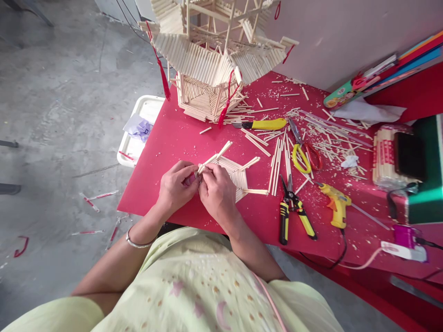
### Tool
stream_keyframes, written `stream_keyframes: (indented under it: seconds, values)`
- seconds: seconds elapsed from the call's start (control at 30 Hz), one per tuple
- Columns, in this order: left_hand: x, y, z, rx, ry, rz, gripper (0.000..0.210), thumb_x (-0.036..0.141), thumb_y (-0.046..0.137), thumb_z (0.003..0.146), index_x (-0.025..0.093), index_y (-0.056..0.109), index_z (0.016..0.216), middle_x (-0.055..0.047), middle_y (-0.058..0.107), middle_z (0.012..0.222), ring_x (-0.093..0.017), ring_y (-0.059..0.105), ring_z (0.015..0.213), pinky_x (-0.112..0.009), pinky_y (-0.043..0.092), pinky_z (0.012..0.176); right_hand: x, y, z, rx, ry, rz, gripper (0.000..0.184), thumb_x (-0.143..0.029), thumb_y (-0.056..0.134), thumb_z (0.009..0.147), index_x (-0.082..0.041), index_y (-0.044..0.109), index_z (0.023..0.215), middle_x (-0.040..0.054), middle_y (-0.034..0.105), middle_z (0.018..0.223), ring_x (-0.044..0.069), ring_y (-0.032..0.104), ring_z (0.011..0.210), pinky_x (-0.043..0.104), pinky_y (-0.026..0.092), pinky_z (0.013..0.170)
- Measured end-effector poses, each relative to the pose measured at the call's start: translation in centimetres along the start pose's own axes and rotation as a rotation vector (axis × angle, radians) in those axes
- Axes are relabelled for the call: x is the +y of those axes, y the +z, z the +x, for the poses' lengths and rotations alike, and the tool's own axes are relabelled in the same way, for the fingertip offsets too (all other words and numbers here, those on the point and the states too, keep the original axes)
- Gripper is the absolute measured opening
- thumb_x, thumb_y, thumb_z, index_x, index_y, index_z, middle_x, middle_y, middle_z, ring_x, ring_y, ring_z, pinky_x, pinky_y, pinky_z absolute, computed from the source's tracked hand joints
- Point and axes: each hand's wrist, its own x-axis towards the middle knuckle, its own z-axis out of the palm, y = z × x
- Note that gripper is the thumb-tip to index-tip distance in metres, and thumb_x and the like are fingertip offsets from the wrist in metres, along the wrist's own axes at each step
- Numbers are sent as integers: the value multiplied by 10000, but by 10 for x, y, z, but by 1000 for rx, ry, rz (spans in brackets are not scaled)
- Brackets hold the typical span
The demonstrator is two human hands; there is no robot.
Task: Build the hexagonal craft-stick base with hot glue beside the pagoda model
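Over the near edge of the red tabletop (159, 161), my left hand (178, 186) and my right hand (219, 191) meet, fingertips pinched together. Between them are the ends of thin wooden sticks (204, 167) belonging to a flat, angular stick frame (238, 177). Paired sticks jut from its corners. My right hand covers part of the frame. A small dark pinkish bit shows at my left fingers, too hidden to name. Behind my hands stands a tiered pagoda model (200, 60) of the same sticks, hung with red tassels (226, 101).
To the right lie a yellow utility knife (270, 124), scissors (301, 159), black-and-yellow cutters (284, 221) and a corded yellow glue gun (337, 207). Loose sticks (275, 166) and shavings are scattered about. A phone (410, 156) rests by bundled sticks (383, 152). A white tray (126, 152) sits lower left.
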Motion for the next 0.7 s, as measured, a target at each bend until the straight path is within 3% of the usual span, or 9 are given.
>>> stream_keyframes:
  seconds: [0.7]
  values:
    - [-2,1,-2,-2,-5,7,150,207,654,872,214,765,972,-61,736,1053,-125,633,729,-241,498,664,0,0,0,-8,-1,0,373,-113,498,1001,-222,661,1318,106,660,1238,247,611,1149,386,554,999]
